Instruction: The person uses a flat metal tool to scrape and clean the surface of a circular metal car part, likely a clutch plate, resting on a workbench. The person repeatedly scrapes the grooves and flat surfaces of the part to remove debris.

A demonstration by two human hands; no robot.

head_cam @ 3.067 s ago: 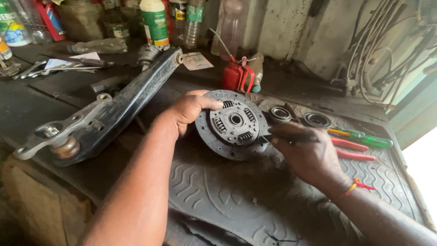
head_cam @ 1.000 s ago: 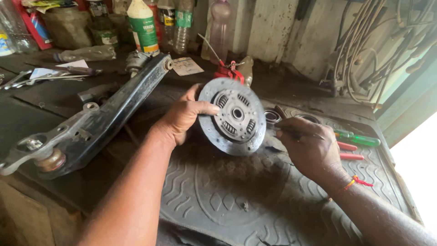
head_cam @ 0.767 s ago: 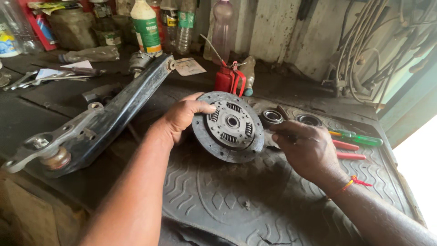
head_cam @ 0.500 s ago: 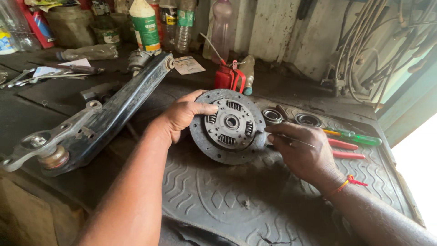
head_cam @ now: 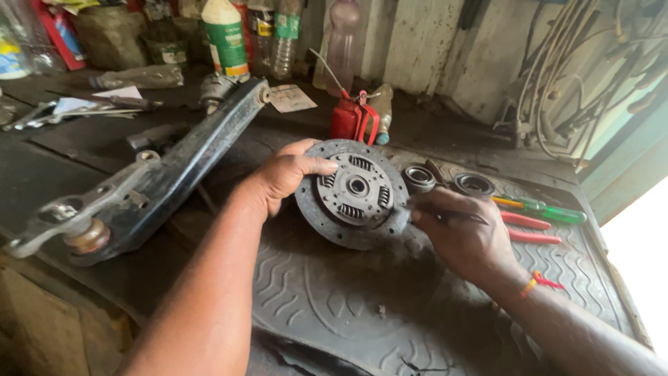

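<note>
Clutch disc (head_cam: 353,193) tilted on rubber mat (head_cam: 362,306), my left hand (head_cam: 282,174) gripping its rim at 9 o'clock; right hand (head_cam: 459,233) pinches thin tool (head_cam: 452,217) at 3 o'clock. Inspection step; next probing needs steady disc.

At 11 o'clock I see a white bottle (head_cam: 225,35) with green label; clear bottles (head_cam: 284,35) just right, a pink bottle (head_cam: 344,43) at 12. White paper card (head_cam: 291,98) lies below them.
</note>
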